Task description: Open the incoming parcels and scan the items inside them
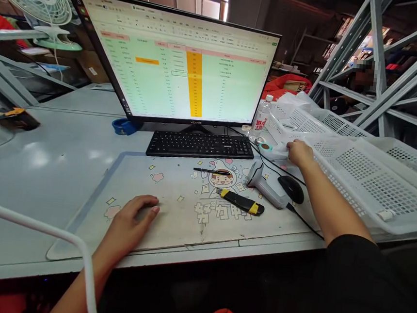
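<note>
My left hand (133, 220) rests on the printed desk mat (172, 231), fingers loosely bent and thumb apart, holding nothing. My right arm stretches forward to the right, and my right hand (299, 154) is closed beside the near corner of a white perforated plastic basket (360, 170). What its fingers hold is hidden; pale clear plastic (280, 153) lies just left of them. Between my hands lie a grey barcode scanner (267, 188), a black mouse (291, 189), a black and yellow utility knife (241, 201) and a black pen (212, 171).
A monitor (186, 72) showing a spreadsheet stands behind a black keyboard (200, 146). A bottle (261, 116), a tape roll (266, 146) and a blue ring-shaped object (125, 127) are nearby. A white tube (59, 232) crosses the lower left. Metal shelving (375, 88) rises at right.
</note>
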